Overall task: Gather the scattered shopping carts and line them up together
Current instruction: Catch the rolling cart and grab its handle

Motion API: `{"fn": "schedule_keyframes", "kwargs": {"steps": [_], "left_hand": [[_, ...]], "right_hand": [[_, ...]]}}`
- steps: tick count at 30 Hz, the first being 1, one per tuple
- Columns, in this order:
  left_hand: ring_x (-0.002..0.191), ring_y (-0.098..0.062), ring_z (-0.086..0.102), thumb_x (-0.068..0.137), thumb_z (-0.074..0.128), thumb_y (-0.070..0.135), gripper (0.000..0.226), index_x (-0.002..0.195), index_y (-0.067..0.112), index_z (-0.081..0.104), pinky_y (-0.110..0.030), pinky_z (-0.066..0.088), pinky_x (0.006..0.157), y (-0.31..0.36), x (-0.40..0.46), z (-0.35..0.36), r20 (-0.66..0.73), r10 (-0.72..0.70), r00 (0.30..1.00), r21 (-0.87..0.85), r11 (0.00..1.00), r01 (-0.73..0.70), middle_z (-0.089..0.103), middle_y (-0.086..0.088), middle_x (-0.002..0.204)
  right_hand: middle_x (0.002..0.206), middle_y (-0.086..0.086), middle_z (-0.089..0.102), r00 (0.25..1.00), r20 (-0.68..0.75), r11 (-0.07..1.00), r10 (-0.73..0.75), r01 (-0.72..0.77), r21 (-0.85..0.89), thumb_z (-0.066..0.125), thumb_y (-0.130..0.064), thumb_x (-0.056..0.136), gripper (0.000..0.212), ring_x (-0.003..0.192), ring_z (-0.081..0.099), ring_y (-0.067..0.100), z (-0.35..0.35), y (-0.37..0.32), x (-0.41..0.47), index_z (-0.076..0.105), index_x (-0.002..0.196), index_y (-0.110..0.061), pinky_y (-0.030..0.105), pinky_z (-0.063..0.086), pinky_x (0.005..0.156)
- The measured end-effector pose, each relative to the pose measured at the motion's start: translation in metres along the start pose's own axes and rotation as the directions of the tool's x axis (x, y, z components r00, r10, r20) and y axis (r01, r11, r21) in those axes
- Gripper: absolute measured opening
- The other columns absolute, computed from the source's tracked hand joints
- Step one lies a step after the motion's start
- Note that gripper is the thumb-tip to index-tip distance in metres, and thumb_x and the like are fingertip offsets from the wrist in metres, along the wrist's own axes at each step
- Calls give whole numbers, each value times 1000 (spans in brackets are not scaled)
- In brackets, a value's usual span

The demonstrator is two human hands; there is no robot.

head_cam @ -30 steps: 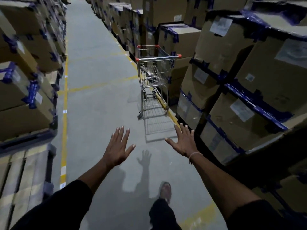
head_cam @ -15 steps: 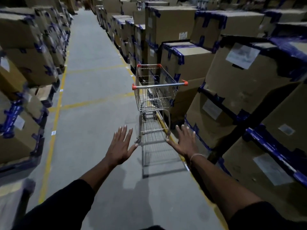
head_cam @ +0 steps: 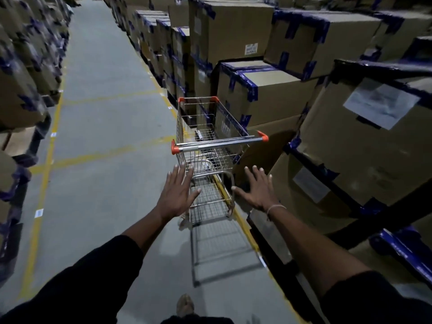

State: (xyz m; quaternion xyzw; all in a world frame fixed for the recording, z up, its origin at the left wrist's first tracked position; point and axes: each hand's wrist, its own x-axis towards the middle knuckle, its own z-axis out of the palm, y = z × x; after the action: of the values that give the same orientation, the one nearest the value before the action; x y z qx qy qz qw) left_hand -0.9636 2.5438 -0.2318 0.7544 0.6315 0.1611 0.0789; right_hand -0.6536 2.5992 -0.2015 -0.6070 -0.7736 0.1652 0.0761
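Note:
A small wire shopping cart (head_cam: 211, 127) with orange corner caps stands in the warehouse aisle, close against the boxes on the right. Its metal handle bar (head_cam: 219, 143) faces me. My left hand (head_cam: 178, 192) is stretched out with straight, spread fingers just below the handle's left end, touching nothing. My right hand (head_cam: 258, 190) is likewise spread flat below the handle's right end, short of the bar. Both hands hold nothing. A small dark item lies in the cart's basket.
Stacked cardboard boxes (head_cam: 364, 141) with blue tape line the right side, right next to the cart. More boxes (head_cam: 25, 85) stand along the left. The grey concrete aisle (head_cam: 102, 113) with yellow floor lines runs ahead. My foot (head_cam: 184, 305) shows at the bottom.
I have walked up to the cart; it is now much nearer and larger in view. Both outstretched hands have come close to its handle, fingers still spread.

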Motion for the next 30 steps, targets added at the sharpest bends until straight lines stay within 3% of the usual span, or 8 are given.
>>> {"fn": "schedule_keyframes", "kwargs": {"steps": [5,10,14,17,20,23,25,30], "left_hand": [[161,-33,-11,93,-1,83,100,169,19,7,-53,-1,131,-30,91,-12,39,78,996,38,996,-79,-5,-13,175],[161,-39,6,95,9,77,97,169,14,12,-55,5,131,-41,157,-6,111,59,992,63,996,-67,16,-20,173],[153,-41,28,93,8,82,102,165,12,24,-58,20,127,-54,197,21,161,-2,987,69,998,-9,36,-20,164],[134,-42,46,93,11,81,100,156,10,41,-57,32,118,-57,217,36,123,-69,990,110,992,56,53,-25,143],[115,-39,59,91,13,83,94,136,12,56,-55,41,105,-58,237,40,108,-132,985,162,980,114,65,-20,124],[93,-31,66,91,16,87,82,105,18,58,-47,44,86,-63,254,38,123,-194,973,182,968,170,70,-8,99],[85,-29,68,91,14,89,83,95,19,60,-41,43,78,-66,261,37,147,-214,966,214,960,180,69,-4,88],[66,-20,63,85,12,96,87,64,22,52,-36,52,76,-73,269,32,176,-202,964,191,967,168,60,0,65]], "right_hand": [[178,9,3,999,-49,1000,18,-18,4,13,-108,64,134,164,-2,32,-17,-13,85,13,170,-27,56,-7,129],[178,10,6,1000,-8,1000,21,-21,6,37,-90,82,110,163,0,34,-26,-11,147,17,170,-27,56,-7,128],[177,12,8,998,59,999,33,-30,-44,42,-87,91,101,163,0,34,-28,-1,198,17,170,-28,57,-7,128],[176,12,11,986,156,991,56,-36,-128,38,-86,92,98,163,1,35,-29,7,234,21,169,-29,60,-3,128],[175,12,17,973,219,985,71,-34,-169,26,-94,87,102,162,4,37,-27,19,262,28,167,-30,62,0,128],[171,16,28,965,251,965,71,-3,-262,-2,-106,65,131,160,16,38,-24,32,284,34,165,-28,63,-3,128],[169,19,33,965,256,939,62,30,-342,5,-103,73,123,158,24,39,-23,35,296,34,164,-25,61,-5,127],[159,17,50,947,317,948,57,49,-315,17,-105,75,120,148,44,38,-24,27,310,46,159,-24,55,21,125]]}}
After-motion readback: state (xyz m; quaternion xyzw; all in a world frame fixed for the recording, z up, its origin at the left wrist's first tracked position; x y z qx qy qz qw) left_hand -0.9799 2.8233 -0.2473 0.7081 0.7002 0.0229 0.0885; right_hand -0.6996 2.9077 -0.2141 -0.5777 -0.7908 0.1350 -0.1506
